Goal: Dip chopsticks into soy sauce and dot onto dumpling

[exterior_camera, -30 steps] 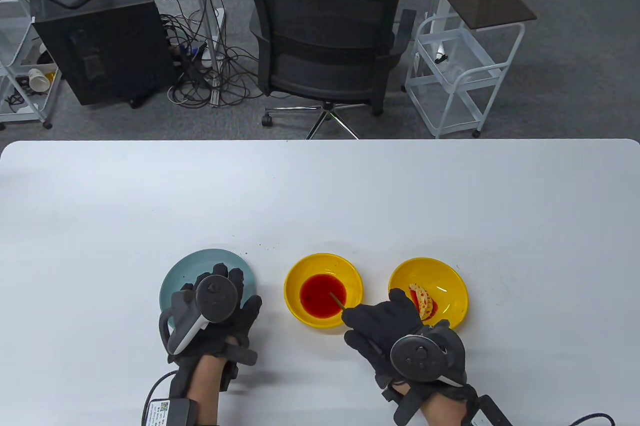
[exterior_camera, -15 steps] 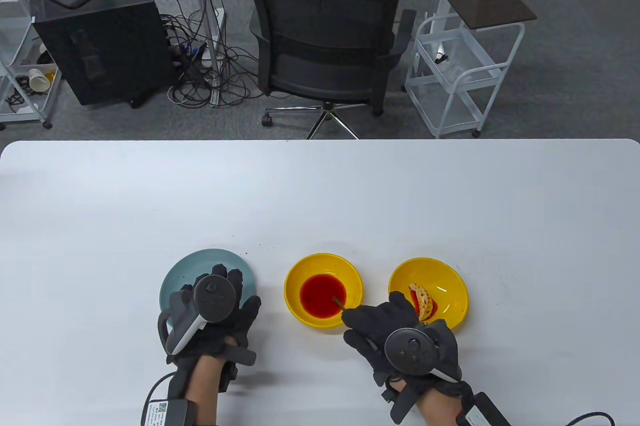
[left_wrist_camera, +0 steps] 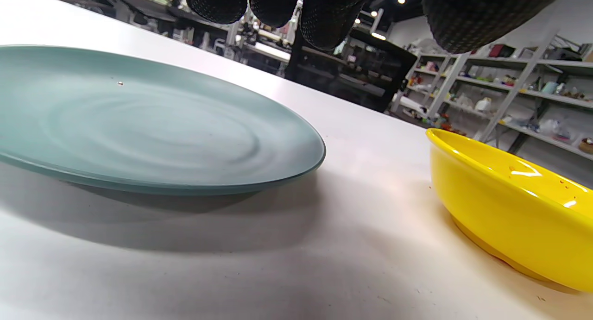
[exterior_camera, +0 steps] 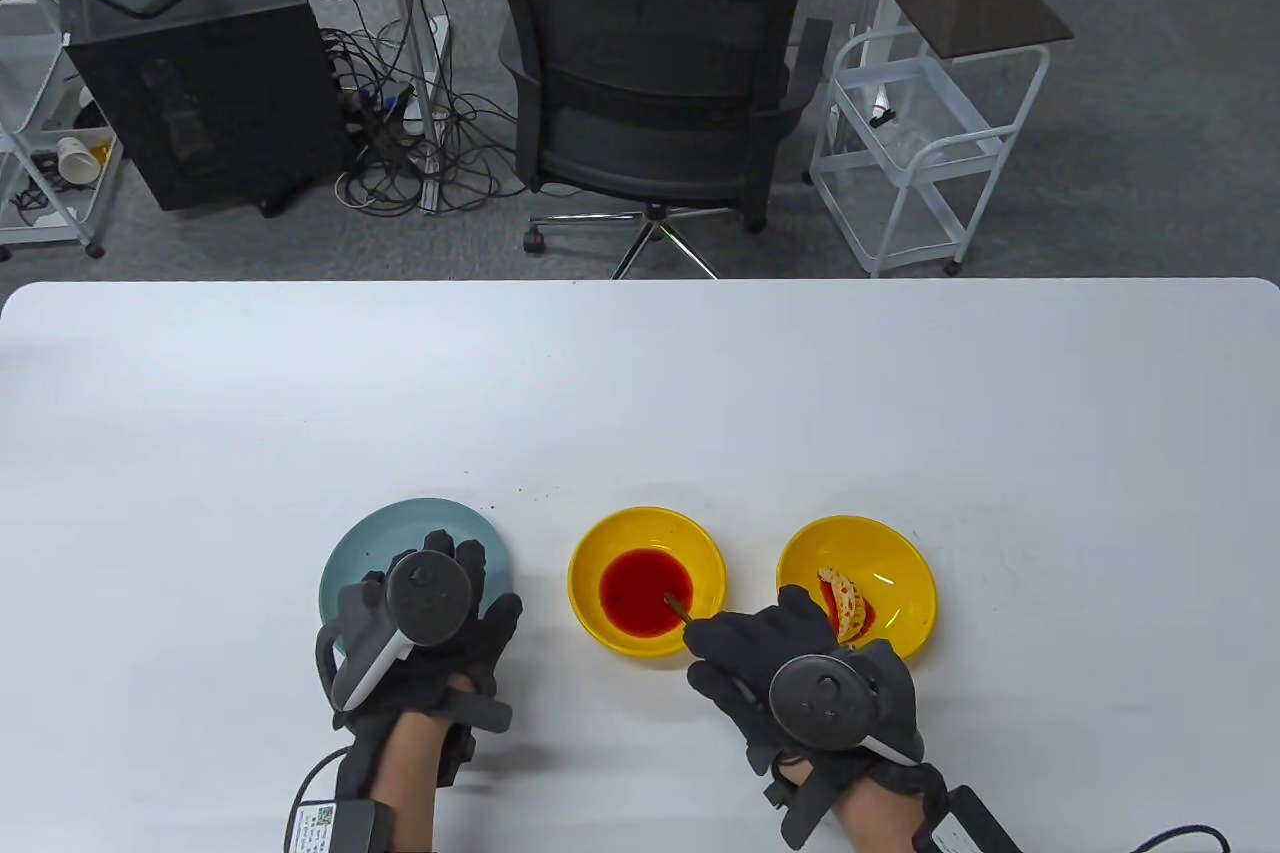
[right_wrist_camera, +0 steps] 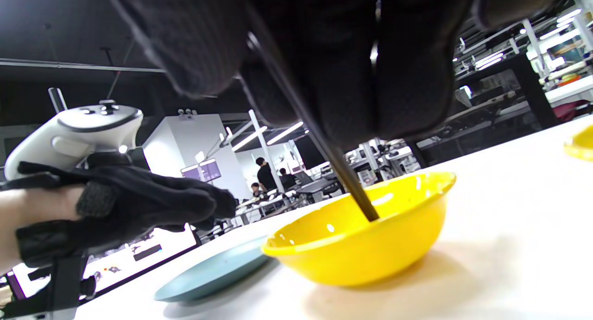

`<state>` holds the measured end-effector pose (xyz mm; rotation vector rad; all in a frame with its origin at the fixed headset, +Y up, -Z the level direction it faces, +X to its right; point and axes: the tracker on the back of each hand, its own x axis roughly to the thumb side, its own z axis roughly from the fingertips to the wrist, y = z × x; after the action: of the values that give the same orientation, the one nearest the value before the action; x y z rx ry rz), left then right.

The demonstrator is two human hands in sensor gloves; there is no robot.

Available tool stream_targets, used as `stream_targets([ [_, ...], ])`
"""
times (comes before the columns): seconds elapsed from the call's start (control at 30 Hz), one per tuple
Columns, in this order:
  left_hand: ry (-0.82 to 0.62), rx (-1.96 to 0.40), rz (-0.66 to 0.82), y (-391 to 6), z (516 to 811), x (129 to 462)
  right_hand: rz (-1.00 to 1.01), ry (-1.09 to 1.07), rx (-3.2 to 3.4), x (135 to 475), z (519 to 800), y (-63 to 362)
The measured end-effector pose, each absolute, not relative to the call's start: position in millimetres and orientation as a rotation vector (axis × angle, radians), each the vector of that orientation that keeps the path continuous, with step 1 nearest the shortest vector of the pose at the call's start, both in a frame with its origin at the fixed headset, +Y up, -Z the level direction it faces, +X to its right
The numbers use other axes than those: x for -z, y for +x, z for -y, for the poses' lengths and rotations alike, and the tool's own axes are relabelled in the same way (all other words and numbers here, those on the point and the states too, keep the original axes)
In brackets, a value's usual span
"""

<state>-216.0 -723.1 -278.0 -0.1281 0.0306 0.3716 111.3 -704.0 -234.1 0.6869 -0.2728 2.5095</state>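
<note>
2 yellow bowls (exterior_camera: 600, 553) (exterior_camera: 900, 553) — one holding red sauce (exterior_camera: 640, 588) — a grey-blue plate (exterior_camera: 380, 543), black gloves (exterior_camera: 770, 653), white table (exterior_camera: 640, 393).

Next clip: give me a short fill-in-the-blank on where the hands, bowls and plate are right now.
1. The right hand holds chopsticks whose tips are in the ____ liquid of the middle yellow bowl.
2. The left hand hovers over the ____ plate.
3. The dumpling lies in the yellow bowl on the table view's ____ side.

Missing words: red; blue-green; right
</note>
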Motion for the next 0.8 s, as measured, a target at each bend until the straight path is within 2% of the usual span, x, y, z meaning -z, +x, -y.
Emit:
stream_targets([
  [0.63,-0.131,-0.376,-0.037,-218.7,721.3,278.1,0.275,0.692,-2.487,234.3,703.6,112.3],
  [0.8,-0.131,-0.368,-0.036,-217.2,721.2,277.5,0.375,0.685,-2.379,230.2,687.2,125.4],
])
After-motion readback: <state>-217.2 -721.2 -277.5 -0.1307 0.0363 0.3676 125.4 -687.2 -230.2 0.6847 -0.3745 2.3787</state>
